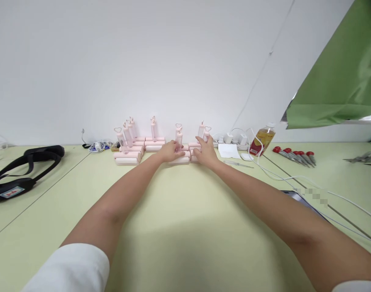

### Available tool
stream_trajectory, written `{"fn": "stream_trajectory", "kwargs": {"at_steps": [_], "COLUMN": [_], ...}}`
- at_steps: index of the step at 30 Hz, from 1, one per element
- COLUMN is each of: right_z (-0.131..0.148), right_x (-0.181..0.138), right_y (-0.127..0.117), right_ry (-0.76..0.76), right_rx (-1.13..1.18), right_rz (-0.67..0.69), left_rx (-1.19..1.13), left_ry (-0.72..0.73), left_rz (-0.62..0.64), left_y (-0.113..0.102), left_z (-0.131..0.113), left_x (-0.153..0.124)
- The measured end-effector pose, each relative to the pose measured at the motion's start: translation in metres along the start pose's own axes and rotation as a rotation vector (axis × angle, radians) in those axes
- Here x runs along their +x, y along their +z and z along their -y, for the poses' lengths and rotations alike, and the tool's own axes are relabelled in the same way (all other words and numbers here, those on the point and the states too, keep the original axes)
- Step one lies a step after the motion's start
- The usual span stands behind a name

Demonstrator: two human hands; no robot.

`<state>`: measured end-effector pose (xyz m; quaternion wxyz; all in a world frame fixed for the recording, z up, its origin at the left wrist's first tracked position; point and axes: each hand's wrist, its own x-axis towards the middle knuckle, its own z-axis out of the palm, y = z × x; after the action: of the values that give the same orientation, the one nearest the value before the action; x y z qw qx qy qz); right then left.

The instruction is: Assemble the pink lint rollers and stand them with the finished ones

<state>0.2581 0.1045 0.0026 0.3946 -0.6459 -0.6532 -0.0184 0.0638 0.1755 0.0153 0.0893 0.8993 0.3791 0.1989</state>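
Both my arms reach far forward over the pale green table (179,227). My left hand (170,151) rests on a pink lint roller (182,158) lying near the wall, its fingers curled round the roller's clear handle (179,140). My right hand (205,153) grips the neighbouring pink roller (194,145) just to the right. Several more pink rollers (128,156) with upright heart-topped handles stand and lie to the left along the wall.
A black strap (24,170) lies at far left. A white power strip with chargers (234,140), a bottle of amber liquid (262,142), white cables and several red-handled screwdrivers (295,156) lie right. A green sheet (340,73) hangs at upper right.
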Motion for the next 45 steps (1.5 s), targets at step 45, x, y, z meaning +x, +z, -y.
{"fn": "stream_trajectory", "kwargs": {"at_steps": [45], "right_z": [0.050], "right_x": [-0.108], "right_y": [-0.083], "right_ry": [0.513], "right_rx": [1.150], "right_rz": [-0.095], "left_rx": [-1.284], "left_ry": [-0.387], "left_rz": [0.172], "left_y": [0.003], "left_z": [-0.126], "left_x": [-0.148]}}
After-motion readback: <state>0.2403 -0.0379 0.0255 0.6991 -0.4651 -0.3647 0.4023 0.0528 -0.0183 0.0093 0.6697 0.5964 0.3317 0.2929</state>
